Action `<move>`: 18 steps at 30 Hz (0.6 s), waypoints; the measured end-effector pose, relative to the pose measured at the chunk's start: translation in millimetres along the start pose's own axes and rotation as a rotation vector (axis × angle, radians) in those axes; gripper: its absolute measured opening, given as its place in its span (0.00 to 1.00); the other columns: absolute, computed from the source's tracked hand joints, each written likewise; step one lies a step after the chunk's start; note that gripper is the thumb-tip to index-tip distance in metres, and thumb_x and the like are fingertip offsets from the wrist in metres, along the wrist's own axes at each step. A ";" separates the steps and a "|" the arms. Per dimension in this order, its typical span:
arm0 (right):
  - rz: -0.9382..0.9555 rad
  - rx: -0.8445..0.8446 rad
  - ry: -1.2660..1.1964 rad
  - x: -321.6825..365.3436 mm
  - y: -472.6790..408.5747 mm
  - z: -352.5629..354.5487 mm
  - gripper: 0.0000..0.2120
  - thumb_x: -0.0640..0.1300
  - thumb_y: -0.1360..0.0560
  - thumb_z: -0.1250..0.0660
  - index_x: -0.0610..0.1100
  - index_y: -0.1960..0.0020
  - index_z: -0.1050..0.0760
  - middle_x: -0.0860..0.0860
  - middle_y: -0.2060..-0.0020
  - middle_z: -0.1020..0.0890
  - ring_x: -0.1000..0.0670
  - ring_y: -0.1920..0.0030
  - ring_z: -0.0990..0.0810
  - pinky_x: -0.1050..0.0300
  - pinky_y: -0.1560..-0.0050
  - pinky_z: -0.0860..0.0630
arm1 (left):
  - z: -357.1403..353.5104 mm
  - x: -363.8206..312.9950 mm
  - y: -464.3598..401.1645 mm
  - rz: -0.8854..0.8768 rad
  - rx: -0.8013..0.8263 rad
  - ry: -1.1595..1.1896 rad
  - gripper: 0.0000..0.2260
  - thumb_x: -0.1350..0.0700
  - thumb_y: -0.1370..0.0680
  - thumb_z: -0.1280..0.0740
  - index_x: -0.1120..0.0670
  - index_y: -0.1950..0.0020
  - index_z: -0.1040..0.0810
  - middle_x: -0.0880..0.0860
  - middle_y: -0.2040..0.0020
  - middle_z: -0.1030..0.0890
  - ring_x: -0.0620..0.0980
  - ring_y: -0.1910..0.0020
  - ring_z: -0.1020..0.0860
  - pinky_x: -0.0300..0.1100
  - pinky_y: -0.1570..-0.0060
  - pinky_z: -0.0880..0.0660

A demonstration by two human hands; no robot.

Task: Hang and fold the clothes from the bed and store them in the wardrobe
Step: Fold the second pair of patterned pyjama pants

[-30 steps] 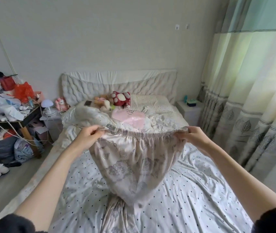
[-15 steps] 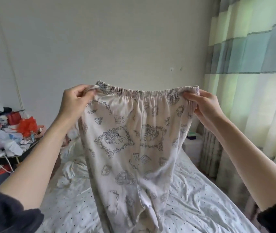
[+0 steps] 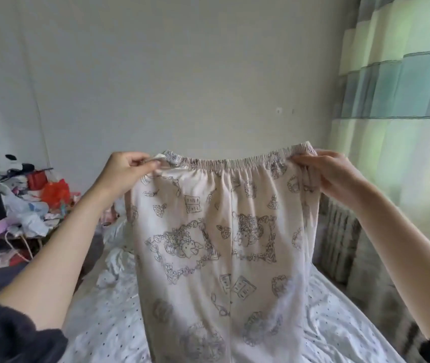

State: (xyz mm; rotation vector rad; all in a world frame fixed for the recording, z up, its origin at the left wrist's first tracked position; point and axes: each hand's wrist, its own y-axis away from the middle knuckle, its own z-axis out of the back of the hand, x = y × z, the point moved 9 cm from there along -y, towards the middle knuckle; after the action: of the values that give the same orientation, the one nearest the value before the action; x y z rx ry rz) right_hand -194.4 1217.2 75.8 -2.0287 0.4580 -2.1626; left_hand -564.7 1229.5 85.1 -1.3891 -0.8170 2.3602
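Pale printed pyjama trousers with grey cartoon drawings hang in front of me, held up by their elastic waistband. My left hand pinches the waistband's left end and my right hand grips its right end, stretching it flat at chest height. The legs drop down out of view at the bottom edge. Below lies the bed with its white dotted sheet, mostly hidden by the trousers. No wardrobe is in view.
A cluttered side table with bags, clothes and a panda toy stands at the left. Green and white curtains cover the right side. A plain wall is behind the bed. Crumpled bedding lies left of the trousers.
Both hands have lifted the trousers from just above the bed up to chest height, letting them hang open and flat. My view has tilted up and the print now faces me.
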 end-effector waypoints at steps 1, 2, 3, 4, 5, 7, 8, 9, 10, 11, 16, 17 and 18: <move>-0.069 0.021 0.015 -25.0 0.8 -4.4 0.10 0.41 0.38 0.26 0.39 0.59 0.20 0.44 0.63 0.17 0.50 0.64 0.20 0.56 0.56 0.19 | -7.4 20.0 6.8 0.051 0.030 -0.012 0.07 0.57 0.25 0.30 0.57 0.49 0.19 0.48 0.61 0.21 0.41 0.62 0.26 0.28 0.62 0.33; -0.125 0.025 0.035 -49.7 2.6 -8.5 0.08 0.41 0.37 0.26 0.38 0.59 0.20 0.42 0.61 0.17 0.49 0.63 0.19 0.54 0.54 0.19 | -14.6 39.3 15.2 0.098 0.059 -0.024 0.07 0.58 0.25 0.30 0.57 0.48 0.19 0.50 0.60 0.20 0.43 0.60 0.25 0.28 0.60 0.33; -0.171 0.020 0.046 -71.6 3.4 -11.7 0.07 0.39 0.35 0.26 0.37 0.59 0.20 0.41 0.61 0.18 0.48 0.63 0.19 0.53 0.53 0.20 | -22.2 54.7 22.5 0.129 0.097 -0.038 0.07 0.58 0.25 0.30 0.57 0.48 0.19 0.51 0.59 0.20 0.44 0.59 0.25 0.28 0.59 0.32; -0.209 0.017 0.049 -89.4 2.9 -14.8 0.06 0.38 0.33 0.26 0.36 0.59 0.20 0.41 0.60 0.18 0.48 0.63 0.19 0.53 0.53 0.20 | -29.2 66.2 28.5 0.152 0.137 -0.054 0.06 0.59 0.25 0.31 0.58 0.49 0.19 0.52 0.58 0.19 0.46 0.58 0.24 0.29 0.59 0.32; -0.251 0.033 0.053 -111.6 2.4 -21.5 0.06 0.37 0.32 0.27 0.35 0.58 0.20 0.40 0.59 0.18 0.47 0.61 0.19 0.51 0.51 0.21 | -37.0 82.9 36.1 0.183 0.175 -0.065 0.05 0.60 0.24 0.32 0.57 0.50 0.19 0.53 0.58 0.20 0.46 0.58 0.25 0.30 0.59 0.33; -0.312 0.070 0.075 -143.5 4.3 -30.5 0.03 0.36 0.30 0.28 0.37 0.58 0.19 0.41 0.59 0.17 0.46 0.60 0.19 0.50 0.51 0.20 | -47.1 105.5 49.1 0.224 0.216 -0.067 0.03 0.61 0.23 0.33 0.56 0.55 0.20 0.53 0.61 0.22 0.46 0.60 0.28 0.30 0.63 0.35; -0.340 0.078 0.083 -161.6 5.7 -34.8 0.01 0.36 0.30 0.28 0.39 0.60 0.18 0.43 0.63 0.16 0.48 0.63 0.18 0.53 0.57 0.19 | -52.0 120.8 56.7 0.268 0.223 -0.077 0.04 0.60 0.23 0.34 0.55 0.57 0.21 0.52 0.62 0.24 0.46 0.61 0.29 0.31 0.64 0.36; -0.373 0.072 0.097 -178.2 8.6 -37.6 0.02 0.36 0.30 0.28 0.40 0.62 0.18 0.46 0.67 0.17 0.51 0.67 0.18 0.57 0.65 0.20 | -55.7 137.0 64.6 0.327 0.221 -0.100 0.06 0.59 0.23 0.34 0.54 0.60 0.22 0.51 0.63 0.25 0.46 0.62 0.30 0.34 0.65 0.37; -0.416 0.064 0.114 -195.9 13.4 -41.5 0.03 0.36 0.30 0.29 0.40 0.62 0.19 0.48 0.71 0.17 0.53 0.71 0.19 0.61 0.71 0.22 | -60.0 153.7 76.3 0.405 0.222 -0.123 0.08 0.58 0.23 0.34 0.54 0.62 0.23 0.50 0.65 0.26 0.47 0.63 0.31 0.37 0.66 0.38; -0.466 0.061 0.128 -214.4 21.1 -47.5 0.03 0.35 0.29 0.29 0.39 0.61 0.20 0.49 0.74 0.18 0.54 0.74 0.20 0.63 0.74 0.24 | -66.7 171.8 91.8 0.492 0.234 -0.133 0.09 0.56 0.23 0.34 0.55 0.64 0.24 0.47 0.69 0.26 0.46 0.67 0.31 0.39 0.68 0.39; -0.695 0.147 0.130 -287.2 74.2 -102.4 0.07 0.32 0.28 0.33 0.37 0.64 0.24 0.45 0.72 0.20 0.50 0.72 0.21 0.58 0.68 0.21 | -133.7 211.5 176.4 0.793 0.391 0.017 0.09 0.59 0.22 0.37 0.54 0.62 0.23 0.44 0.83 0.34 0.41 0.84 0.35 0.30 0.82 0.40; -0.734 0.187 0.112 -295.9 86.3 -118.1 0.08 0.32 0.28 0.33 0.38 0.66 0.24 0.45 0.72 0.21 0.50 0.73 0.21 0.58 0.68 0.21 | -147.0 210.7 186.7 0.817 0.405 0.070 0.09 0.60 0.22 0.38 0.54 0.61 0.23 0.44 0.82 0.32 0.41 0.84 0.33 0.31 0.81 0.37; -0.763 0.230 0.091 -301.5 96.6 -132.8 0.09 0.33 0.28 0.33 0.38 0.67 0.24 0.45 0.72 0.21 0.50 0.73 0.21 0.58 0.67 0.22 | -159.1 207.3 193.9 0.822 0.416 0.104 0.09 0.60 0.22 0.39 0.54 0.60 0.24 0.45 0.79 0.30 0.42 0.82 0.30 0.33 0.79 0.32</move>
State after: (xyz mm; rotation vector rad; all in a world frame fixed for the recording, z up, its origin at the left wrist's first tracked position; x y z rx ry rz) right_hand -311.9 1235.0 -246.2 -2.1939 -0.6461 -2.5281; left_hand -521.9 1230.8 -237.5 -1.8479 0.3620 2.7287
